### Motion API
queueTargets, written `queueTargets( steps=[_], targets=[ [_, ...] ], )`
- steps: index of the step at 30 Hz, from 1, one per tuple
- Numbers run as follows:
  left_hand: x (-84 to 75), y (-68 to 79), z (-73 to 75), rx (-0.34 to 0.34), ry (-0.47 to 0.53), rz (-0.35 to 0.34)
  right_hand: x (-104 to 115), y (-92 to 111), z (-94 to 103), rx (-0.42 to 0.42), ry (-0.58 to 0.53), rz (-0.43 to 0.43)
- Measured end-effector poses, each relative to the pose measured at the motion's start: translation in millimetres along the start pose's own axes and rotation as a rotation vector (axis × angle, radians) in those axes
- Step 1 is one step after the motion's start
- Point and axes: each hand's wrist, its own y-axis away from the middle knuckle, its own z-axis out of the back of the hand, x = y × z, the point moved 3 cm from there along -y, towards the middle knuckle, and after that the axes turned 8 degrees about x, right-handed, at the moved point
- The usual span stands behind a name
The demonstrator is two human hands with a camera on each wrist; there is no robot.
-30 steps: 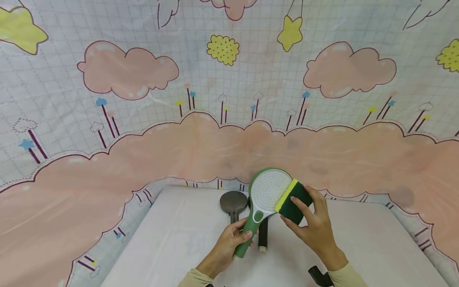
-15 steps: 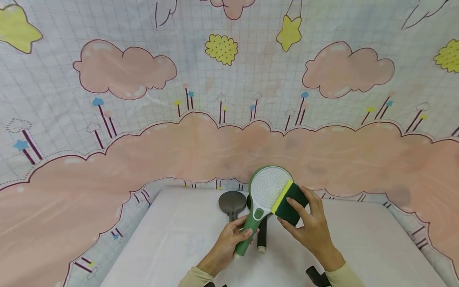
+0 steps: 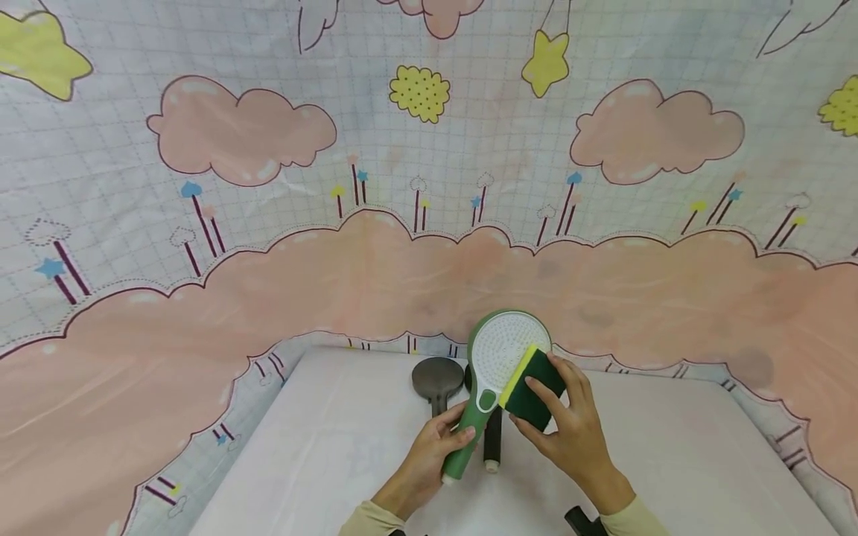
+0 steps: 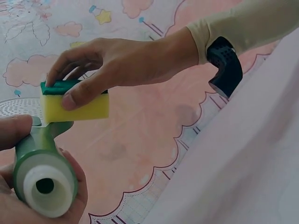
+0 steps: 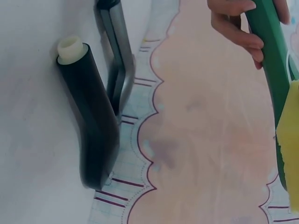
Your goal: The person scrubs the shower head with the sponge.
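Observation:
My left hand (image 3: 429, 458) grips the green handle of a shower head (image 3: 507, 350), its white nozzle face turned up toward the head camera. In the left wrist view the handle's hollow white threaded end (image 4: 49, 191) points at the camera. Between thumb and fingers, my right hand (image 3: 579, 432) pinches a yellow and dark green sponge (image 3: 534, 387). The sponge's yellow side lies against the lower right of the nozzle face, close to the handle's button. Only part of the sponge (image 5: 290, 154) shows in the right wrist view, and the right hand is out of it.
Behind the hands, a grey shower head (image 3: 437, 378) and a black one (image 3: 492, 439) lie on the white table (image 3: 322, 424). A patterned cloth (image 3: 402, 283) with pink clouds covers the wall behind. A black camera mount (image 4: 225, 67) sits on the right wrist.
My right hand has moved the sponge left and slightly down across the nozzle face, toward the handle. The left hand keeps its grip on the shower head, nearly still.

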Motion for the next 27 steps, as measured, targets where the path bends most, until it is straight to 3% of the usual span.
queueTargets(
  steps=[12, 27],
  targets=[
    [-1.0, -0.6, -0.3, 0.021, 0.023, 0.009, 10, -3, -2.3, 0.013, -0.007, 0.077],
    [0.3, -4.4, -3.0, 0.020, -0.001, -0.005, 0, -6, 1.4, -0.019, 0.013, 0.038]
  ],
)
